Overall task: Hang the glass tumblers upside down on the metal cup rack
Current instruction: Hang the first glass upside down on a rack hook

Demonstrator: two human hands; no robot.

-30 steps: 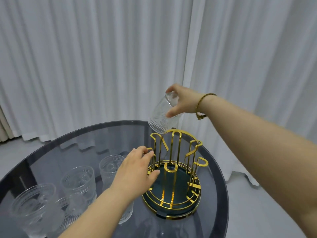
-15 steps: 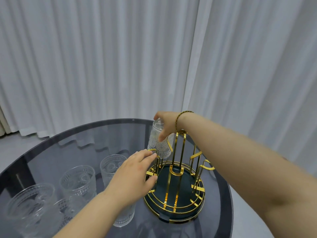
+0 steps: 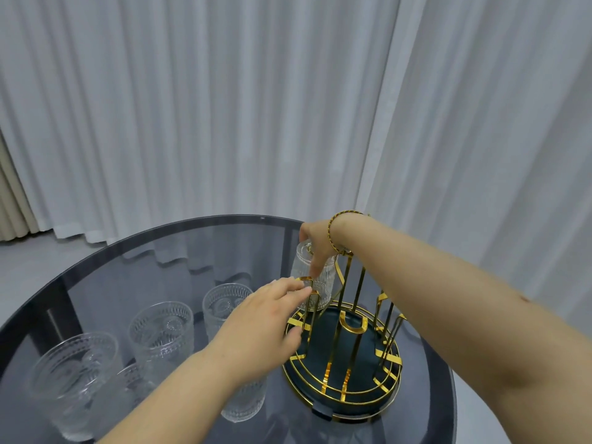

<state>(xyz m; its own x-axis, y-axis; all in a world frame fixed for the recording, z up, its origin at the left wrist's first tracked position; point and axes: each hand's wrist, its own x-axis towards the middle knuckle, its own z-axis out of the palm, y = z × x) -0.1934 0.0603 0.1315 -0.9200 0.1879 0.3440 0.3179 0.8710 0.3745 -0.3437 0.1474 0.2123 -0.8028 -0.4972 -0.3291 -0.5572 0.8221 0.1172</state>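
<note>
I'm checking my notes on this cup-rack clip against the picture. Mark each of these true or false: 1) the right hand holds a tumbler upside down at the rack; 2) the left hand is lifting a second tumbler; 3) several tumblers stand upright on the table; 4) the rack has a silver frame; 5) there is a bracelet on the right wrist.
1. True: the right hand grips an inverted tumbler at the gold rack.
2. False: the left hand holds no glass; it rests at the rack's edge.
3. True: the upright tumblers stand on the dark glass table.
4. False: the frame is gold.
5. True: the bracelet circles the right wrist.
</note>
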